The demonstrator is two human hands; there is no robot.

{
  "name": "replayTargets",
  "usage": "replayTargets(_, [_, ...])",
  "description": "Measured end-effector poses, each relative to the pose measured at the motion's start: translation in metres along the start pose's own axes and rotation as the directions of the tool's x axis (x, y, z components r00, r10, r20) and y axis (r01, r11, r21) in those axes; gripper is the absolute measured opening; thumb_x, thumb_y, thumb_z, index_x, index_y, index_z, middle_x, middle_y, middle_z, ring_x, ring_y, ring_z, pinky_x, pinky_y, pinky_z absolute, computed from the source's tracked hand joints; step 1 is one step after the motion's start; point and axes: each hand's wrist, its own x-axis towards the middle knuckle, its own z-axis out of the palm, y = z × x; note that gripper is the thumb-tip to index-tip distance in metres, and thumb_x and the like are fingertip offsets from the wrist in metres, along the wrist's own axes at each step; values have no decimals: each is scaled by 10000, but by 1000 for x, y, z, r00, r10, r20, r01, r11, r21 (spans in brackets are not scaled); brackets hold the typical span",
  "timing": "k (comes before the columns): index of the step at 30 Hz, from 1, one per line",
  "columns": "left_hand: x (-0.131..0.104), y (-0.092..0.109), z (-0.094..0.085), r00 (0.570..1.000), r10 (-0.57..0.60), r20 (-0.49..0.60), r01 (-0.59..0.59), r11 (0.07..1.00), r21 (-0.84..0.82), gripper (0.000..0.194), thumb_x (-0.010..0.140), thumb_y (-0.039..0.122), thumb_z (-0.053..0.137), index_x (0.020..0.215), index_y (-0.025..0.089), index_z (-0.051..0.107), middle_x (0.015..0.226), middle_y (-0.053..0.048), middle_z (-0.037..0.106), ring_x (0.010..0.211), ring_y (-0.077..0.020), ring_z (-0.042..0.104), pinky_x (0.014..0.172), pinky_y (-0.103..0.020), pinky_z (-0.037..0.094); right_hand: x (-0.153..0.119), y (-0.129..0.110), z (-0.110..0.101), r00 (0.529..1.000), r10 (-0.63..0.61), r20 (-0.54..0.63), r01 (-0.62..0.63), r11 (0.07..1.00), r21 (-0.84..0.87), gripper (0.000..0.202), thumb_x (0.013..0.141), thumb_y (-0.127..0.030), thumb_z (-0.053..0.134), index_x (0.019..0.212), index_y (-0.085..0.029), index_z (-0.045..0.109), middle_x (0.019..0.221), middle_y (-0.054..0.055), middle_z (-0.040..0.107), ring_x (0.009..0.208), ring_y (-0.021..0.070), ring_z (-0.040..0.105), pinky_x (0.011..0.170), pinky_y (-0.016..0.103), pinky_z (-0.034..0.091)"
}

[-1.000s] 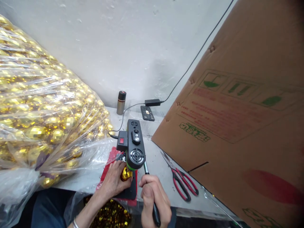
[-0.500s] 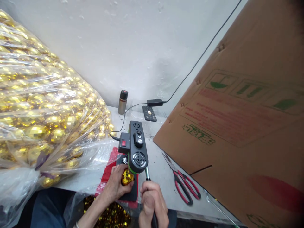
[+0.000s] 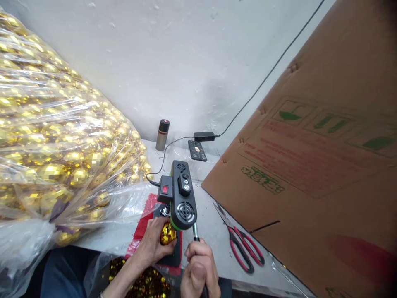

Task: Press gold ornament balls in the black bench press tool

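Note:
My left hand [image 3: 152, 243] is closed around a shiny gold faceted ball [image 3: 168, 234], with thumb and fingers on its sides. The ball sits below the near end of a black bench machine [image 3: 183, 194] with round vents and a small box with a red switch [image 3: 165, 189]. Wrapped around the black grip of a metal lever [image 3: 195, 231] at the machine's right side is my right hand [image 3: 200, 269]. A dark base [image 3: 172, 260] lies under the machine on a red sheet [image 3: 140, 227]. The machine hides the ball's upper contact point.
A big clear bag of gold balls [image 3: 74, 145] fills the left. Red-handled scissors [image 3: 245, 248] lie right of the lever, beside a large cardboard box [image 3: 297, 165]. Behind stand a flask [image 3: 162, 135], a phone [image 3: 197, 150] and a power adapter [image 3: 204, 136]. More gold pieces [image 3: 149, 283] are below the table edge.
The whole view has shifted slightly, so things appear a little lower and to the right. Both hands keep their holds on the ball and the lever.

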Motion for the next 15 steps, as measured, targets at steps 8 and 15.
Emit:
replayTargets(8, [0,-4,4,1000,-14,-19,14,1000,12,367,687,235,740,1049,206,685,1001,-95,728,971,-326,624,885,-446,498,-2,1,4,999,5,-42,-4,1000,19,384,1079,-225,394,698,-228,446,641,-62,500,546,86,469,760,270,509])
replayTargets(15, [1,0,2,998,-51,22,50,999,8,381,683,223,739,1059,192,684,1051,-116,741,1000,-338,625,902,-458,493,-3,5,5,1000,-10,-27,11,999,50,381,1074,-183,379,698,-227,430,654,-61,477,551,81,457,717,256,484])
